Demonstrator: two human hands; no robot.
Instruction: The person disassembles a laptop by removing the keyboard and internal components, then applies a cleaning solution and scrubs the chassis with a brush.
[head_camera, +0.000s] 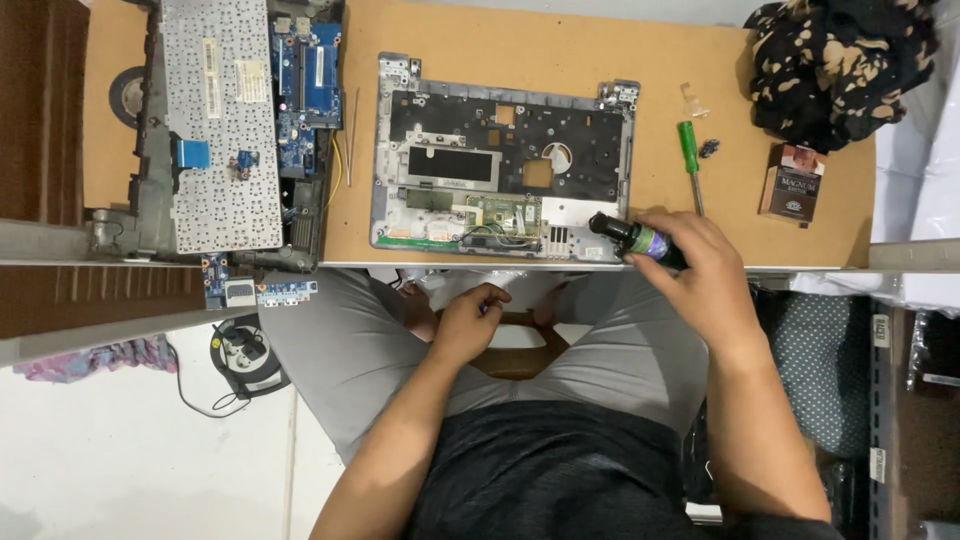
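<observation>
An opened grey laptop case (400, 140) lies on the brown table, its inner frame and small circuit parts exposed. My right hand (700, 275) grips a small dark bottle (630, 237) with a coloured label, held tilted at the case's near right corner. My left hand (468, 322) is below the table edge over my lap, fingers curled around a small blue-tipped item that is mostly hidden.
A detached keyboard (220, 120) and a blue motherboard (308, 80) rest at the left. A green-handled screwdriver (690, 160), small screws (709, 148), a brown box (792, 183) and dark patterned cloth (835, 60) lie at the right. A round fan (245, 352) sits on the floor.
</observation>
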